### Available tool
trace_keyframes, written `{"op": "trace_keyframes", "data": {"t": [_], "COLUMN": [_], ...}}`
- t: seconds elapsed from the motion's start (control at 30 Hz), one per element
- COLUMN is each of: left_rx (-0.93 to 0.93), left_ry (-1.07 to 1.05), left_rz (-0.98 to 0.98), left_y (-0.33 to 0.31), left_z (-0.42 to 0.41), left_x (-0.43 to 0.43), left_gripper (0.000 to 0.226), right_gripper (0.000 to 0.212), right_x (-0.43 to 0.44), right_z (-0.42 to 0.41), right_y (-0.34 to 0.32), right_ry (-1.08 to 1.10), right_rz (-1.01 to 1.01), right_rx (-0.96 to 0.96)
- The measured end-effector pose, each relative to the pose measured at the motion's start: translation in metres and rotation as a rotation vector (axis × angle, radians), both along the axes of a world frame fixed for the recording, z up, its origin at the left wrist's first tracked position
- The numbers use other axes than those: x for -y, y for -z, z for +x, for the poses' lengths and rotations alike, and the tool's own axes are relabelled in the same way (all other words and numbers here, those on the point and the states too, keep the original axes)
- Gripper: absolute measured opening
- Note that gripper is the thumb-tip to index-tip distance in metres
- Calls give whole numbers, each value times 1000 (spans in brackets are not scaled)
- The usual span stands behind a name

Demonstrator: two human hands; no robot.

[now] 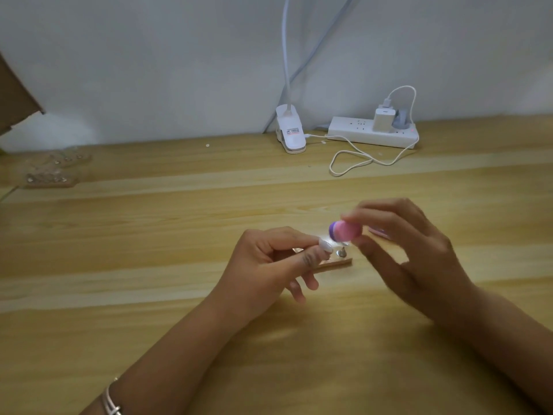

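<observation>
Bracelet point(111, 404) wrist nearest, left hand point(269, 265) pinched thumb-to-forefinger, contents unclear, just left of the pink-purple spool point(344, 231) gripped in right hand point(419, 259) fingertips, axis lying sideways, just above the pin board point(339, 262) on the tabletop point(179, 235).

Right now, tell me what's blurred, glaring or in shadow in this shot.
Head view: the right hand is smeared by motion, and the pink piece it pinches is soft; the left hand is sharper, with a white glare spot at its fingertips; soft shadows lie on the table beside both forearms; the packets at far left are dim and vague.
</observation>
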State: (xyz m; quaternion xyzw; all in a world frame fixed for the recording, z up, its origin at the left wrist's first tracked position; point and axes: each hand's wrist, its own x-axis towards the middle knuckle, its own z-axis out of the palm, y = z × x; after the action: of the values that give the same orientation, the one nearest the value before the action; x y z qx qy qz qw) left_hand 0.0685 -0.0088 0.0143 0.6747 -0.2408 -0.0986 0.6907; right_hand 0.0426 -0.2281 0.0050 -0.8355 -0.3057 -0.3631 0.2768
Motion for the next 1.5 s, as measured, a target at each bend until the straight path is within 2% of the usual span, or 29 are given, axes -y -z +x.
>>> {"op": "trace_keyframes", "data": {"t": [0.07,0.13,0.23,0.3,0.4,0.47,0.57,0.63,0.73,0.8,0.87,0.93,1.07,1.2,1.27,1.37,1.43,1.5], "left_rx": [-27,-39,-63,-64,-52,-39,-48,-50,-40,-33,-46,-49,-21,7,58,141,151,142], "left_ry": [31,46,25,35,70,58,36,59,108,72,34,35,114,24,-14,-35,-79,-133], "left_rz": [-20,-28,-19,-17,-22,1,19,16,7,22,15,8,25,49,67,68,71,69], "left_y": [0,-1,-2,-3,-3,-3,-4,-4,-4,-5,-6,-6,-6,-4,-2,1,1,3], "left_z": [-1,-2,0,0,-1,-1,1,0,-2,-1,0,1,-1,0,-1,-4,-4,-3], "left_x": [-1,-1,-4,-5,-4,-5,-7,-6,-4,-5,-6,-6,-6,-6,-4,0,0,0], "left_gripper": [16,14,11,11,15,14,13,14,16,14,16,16,17,16,16,14,12,9], "right_gripper": [21,21,21,21,22,21,19,20,27,25,21,21,25,21,21,20,21,21], "right_x": [-11,-10,2,-3,-17,-10,-1,-9,-20,-10,-2,-5,-19,1,-3,-17,-9,-2], "right_z": [-7,-4,3,-2,-8,-3,2,-3,-8,-3,2,-1,-8,4,2,-5,1,6], "right_y": [4,5,-1,-2,4,3,-2,0,5,2,0,-1,4,-1,-1,5,4,1], "right_ry": [-96,-87,32,3,-89,-49,42,-1,-68,-5,70,54,-52,121,100,3,64,142], "right_rz": [-62,-130,-40,7,-105,-146,-63,-30,-138,-163,-77,-5,-122,-69,-16,-113,-148,-76], "right_rx": [44,57,9,21,82,75,44,53,113,100,41,21,87,54,47,79,77,47]}}
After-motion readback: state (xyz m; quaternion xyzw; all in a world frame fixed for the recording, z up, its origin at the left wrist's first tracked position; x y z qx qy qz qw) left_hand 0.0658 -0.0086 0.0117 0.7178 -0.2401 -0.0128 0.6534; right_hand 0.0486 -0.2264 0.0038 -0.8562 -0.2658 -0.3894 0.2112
